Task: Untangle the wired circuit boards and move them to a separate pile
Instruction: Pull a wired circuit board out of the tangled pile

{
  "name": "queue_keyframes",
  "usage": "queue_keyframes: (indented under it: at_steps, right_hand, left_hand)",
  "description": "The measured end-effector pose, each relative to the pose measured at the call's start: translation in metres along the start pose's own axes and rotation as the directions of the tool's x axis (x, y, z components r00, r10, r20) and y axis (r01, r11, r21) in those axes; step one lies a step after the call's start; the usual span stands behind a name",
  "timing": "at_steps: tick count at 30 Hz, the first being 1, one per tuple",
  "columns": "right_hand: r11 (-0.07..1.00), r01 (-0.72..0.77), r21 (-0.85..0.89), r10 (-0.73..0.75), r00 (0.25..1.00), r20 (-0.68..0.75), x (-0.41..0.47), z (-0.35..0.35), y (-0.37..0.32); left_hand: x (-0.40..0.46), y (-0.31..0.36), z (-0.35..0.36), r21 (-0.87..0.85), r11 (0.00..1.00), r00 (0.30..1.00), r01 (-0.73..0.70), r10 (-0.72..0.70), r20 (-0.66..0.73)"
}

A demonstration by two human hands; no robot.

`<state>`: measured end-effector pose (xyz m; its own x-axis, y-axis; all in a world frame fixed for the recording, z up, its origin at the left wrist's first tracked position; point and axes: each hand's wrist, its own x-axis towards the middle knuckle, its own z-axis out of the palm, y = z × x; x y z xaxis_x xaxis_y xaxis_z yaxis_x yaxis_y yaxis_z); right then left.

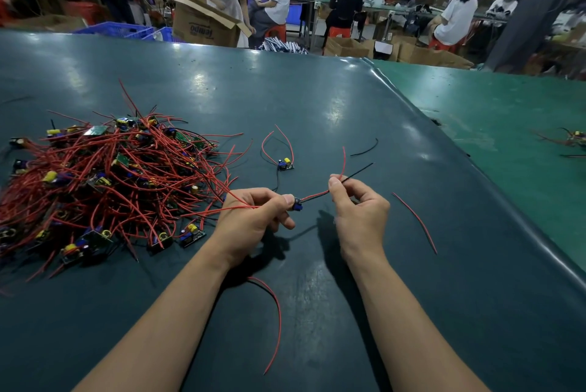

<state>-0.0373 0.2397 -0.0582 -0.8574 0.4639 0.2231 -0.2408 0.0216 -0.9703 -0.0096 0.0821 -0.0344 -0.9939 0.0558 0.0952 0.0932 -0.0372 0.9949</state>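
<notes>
A big tangled pile of small circuit boards with red and black wires (104,176) lies on the left of the dark table (317,106). My left hand (253,217) pinches one small blue board (297,204) just above the table, with red wires running back from it to the pile. My right hand (355,204) pinches that board's red and black wires (344,174) to its right. One separated board with looped wires (284,164) lies alone behind my hands.
Loose wire pieces lie about: a red one (415,222) at the right, a black one (366,149) further back, a red-and-black pair (272,312) between my forearms. Another small bundle (574,139) sits on the green surface at far right. People work at benches beyond the table.
</notes>
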Motion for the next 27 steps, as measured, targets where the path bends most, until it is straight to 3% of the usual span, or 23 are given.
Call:
queue_keyframes:
  at_steps: [7, 10, 15, 18, 23, 27]
  right_hand:
    - [0.986, -0.137, 0.099, 0.137, 0.991, 0.006, 0.004, -0.003, -0.003]
    - [0.942, -0.264, 0.207, 0.241, 0.962, 0.131, 0.008, -0.01, -0.005]
    - [0.899, -0.336, 0.279, 0.231, 0.908, 0.348, 0.012, -0.019, -0.011]
    - [0.912, -0.318, 0.26, 0.236, 0.924, 0.302, 0.013, -0.021, -0.012]
    - [0.917, -0.245, 0.315, 0.226, 0.97, 0.093, 0.015, -0.015, -0.01]
    - [0.866, -0.296, 0.404, 0.283, 0.955, 0.092, 0.018, -0.016, -0.009]
  left_hand:
    - [0.0, -0.002, -0.001, 0.002, 1.0, 1.0, -0.001, 0.001, 0.011]
    - [0.0, -0.004, -0.004, -0.005, 1.0, 0.999, 0.015, -0.015, 0.033]
    - [0.002, -0.001, -0.007, -0.089, 0.995, 0.998, 0.051, -0.048, 0.039]
    - [0.001, -0.002, -0.006, -0.064, 0.997, 0.997, 0.036, -0.031, 0.068]
    - [0.001, -0.002, -0.003, -0.028, 0.999, 0.998, 0.02, -0.018, 0.068]
    - [0.001, -0.002, -0.003, -0.033, 0.999, 0.998, 0.02, -0.018, 0.061]
